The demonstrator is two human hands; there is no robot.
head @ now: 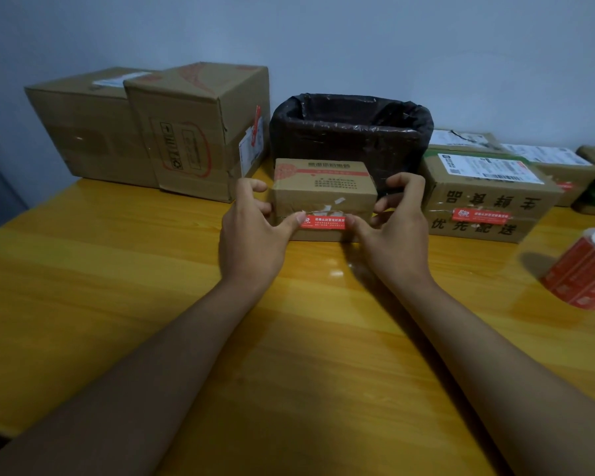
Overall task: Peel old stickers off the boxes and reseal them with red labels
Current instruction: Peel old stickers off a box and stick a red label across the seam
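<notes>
Small cardboard box [323,197] is held at mid-table [117,269] by both hands: left hand [255,231] & right hand [392,231] grasp its ends, thumbs pressed on red label [322,222] across front seam. Label roll [584,269] lies at right. Black-lined bin [351,132] is seen behind, w/ larger boxes [152,128] at left.
</notes>
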